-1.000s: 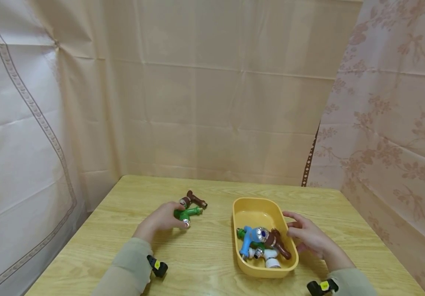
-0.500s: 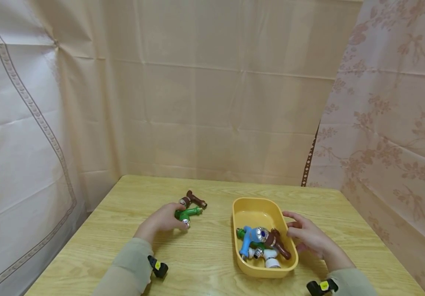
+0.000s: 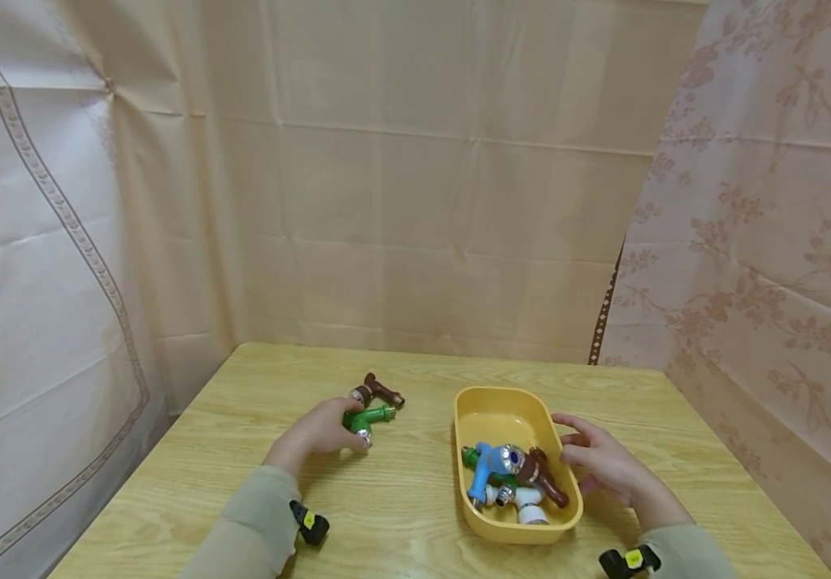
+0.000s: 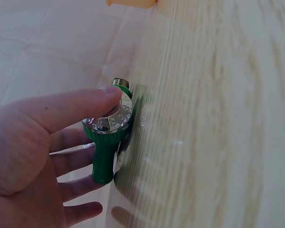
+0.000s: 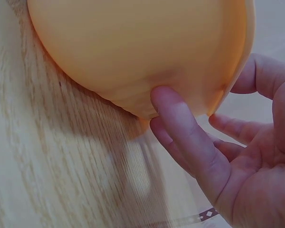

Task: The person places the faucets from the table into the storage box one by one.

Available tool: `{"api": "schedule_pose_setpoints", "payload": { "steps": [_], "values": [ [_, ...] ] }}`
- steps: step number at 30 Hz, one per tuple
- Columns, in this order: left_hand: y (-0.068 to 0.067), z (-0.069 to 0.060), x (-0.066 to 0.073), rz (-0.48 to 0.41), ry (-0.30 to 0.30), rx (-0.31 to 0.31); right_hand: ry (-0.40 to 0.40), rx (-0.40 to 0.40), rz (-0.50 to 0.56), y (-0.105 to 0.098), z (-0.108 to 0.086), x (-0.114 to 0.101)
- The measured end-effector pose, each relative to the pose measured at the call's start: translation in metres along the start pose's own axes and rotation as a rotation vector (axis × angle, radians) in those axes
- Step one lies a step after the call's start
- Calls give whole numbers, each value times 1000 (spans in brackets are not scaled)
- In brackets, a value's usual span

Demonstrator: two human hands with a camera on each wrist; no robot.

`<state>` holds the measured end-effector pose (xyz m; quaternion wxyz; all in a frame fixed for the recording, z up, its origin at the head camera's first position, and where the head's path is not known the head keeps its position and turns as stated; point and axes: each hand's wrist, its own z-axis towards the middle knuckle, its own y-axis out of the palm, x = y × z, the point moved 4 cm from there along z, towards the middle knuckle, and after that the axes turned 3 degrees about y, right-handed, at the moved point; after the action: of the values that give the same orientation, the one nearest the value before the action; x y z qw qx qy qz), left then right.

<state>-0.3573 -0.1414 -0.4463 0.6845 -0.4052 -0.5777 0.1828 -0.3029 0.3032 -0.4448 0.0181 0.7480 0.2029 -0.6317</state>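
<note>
In the head view my left hand (image 3: 324,426) holds a green faucet (image 3: 369,417) on the table, left of centre. The left wrist view shows the thumb on the faucet's chrome knob (image 4: 115,116) and the fingers behind its green body. Just beyond it lies a brown faucet (image 3: 384,392). My right hand (image 3: 606,462) touches the outer right side of a yellow tray (image 3: 505,396), its fingers loosely bent along the wall. Inside the tray are a blue faucet (image 3: 485,470), a brown faucet (image 3: 549,481), a white faucet (image 3: 531,508) and green parts partly hidden beneath.
The wooden table (image 3: 401,515) runs back to a beige curtain (image 3: 415,201), with more cloth hanging on both sides. A black wrist device (image 3: 308,523) sits at the left cuff, and another black device (image 3: 628,561) at the right cuff.
The left hand and the green faucet have barely shifted. The right hand, the tray and its contents look the same.
</note>
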Motion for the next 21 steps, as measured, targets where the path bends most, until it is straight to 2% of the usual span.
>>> {"api": "schedule_pose_setpoints", "payload": {
  "steps": [7,21],
  "values": [
    [0,1,1,10,24,7,0,4,5,-1,1,1],
    [-4,-1,9,70,24,53,11,9,-2,-1,0,1]
  ]
}}
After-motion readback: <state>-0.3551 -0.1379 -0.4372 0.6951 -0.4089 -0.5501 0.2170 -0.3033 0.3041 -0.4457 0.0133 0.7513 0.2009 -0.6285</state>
